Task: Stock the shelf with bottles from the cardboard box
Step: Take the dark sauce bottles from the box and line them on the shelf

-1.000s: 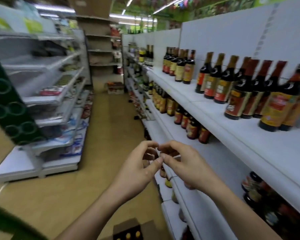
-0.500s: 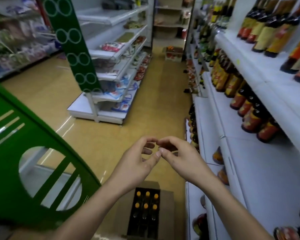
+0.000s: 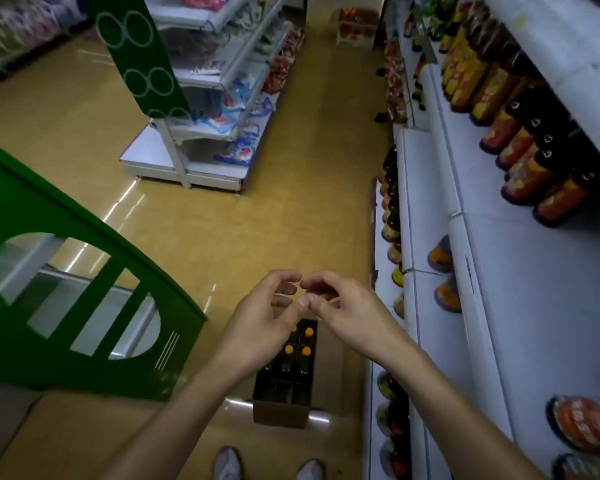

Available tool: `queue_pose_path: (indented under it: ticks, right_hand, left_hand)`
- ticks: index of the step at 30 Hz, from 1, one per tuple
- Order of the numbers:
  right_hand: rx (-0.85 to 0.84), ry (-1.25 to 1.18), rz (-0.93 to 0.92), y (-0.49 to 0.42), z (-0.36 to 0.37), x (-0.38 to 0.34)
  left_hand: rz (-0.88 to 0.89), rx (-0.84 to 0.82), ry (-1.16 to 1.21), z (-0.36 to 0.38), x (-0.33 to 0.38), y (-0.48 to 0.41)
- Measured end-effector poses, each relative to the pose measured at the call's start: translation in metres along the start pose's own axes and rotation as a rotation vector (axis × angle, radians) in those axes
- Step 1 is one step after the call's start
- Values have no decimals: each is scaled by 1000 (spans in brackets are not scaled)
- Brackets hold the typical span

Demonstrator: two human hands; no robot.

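An open cardboard box [image 3: 280,414] stands on the floor below me, beside the foot of the white shelf [image 3: 541,306]. Dark bottles with orange caps [image 3: 305,351] stand in its far half; the near cells look dark. My left hand [image 3: 264,320] and my right hand [image 3: 352,317] hover together above the box, fingers loosely curved, thumb tips and fingertips touching each other. Neither hand holds anything. My left hand hides part of the box's far end. Dark sauce bottles [image 3: 520,147] with red and yellow labels stand in rows on the shelf at the right.
A green cut-out panel [image 3: 84,237] rises at the left. A second shelving unit [image 3: 205,98] with packets stands across the yellow aisle floor [image 3: 291,168]. My two white shoes [image 3: 227,462] show at the bottom edge. Lower shelf tiers hold more bottles [image 3: 390,216].
The view has tipped down from the upper shelf rows to the floor, bringing the box and my shoes into sight. My hands stay together in the same pose.
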State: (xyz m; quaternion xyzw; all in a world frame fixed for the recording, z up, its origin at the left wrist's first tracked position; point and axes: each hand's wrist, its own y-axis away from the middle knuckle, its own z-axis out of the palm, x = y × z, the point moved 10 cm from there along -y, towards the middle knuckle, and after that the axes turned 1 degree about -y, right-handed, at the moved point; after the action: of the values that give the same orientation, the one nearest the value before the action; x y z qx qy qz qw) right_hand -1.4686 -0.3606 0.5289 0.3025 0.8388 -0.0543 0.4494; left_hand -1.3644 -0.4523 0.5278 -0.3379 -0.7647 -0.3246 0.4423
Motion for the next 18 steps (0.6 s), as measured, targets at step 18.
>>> queue_pose_path:
  ticks: [18]
  right_hand:
    - [-59, -11, 210, -37, 209, 213]
  left_hand:
    - [-119, -159, -68, 82, -296, -37]
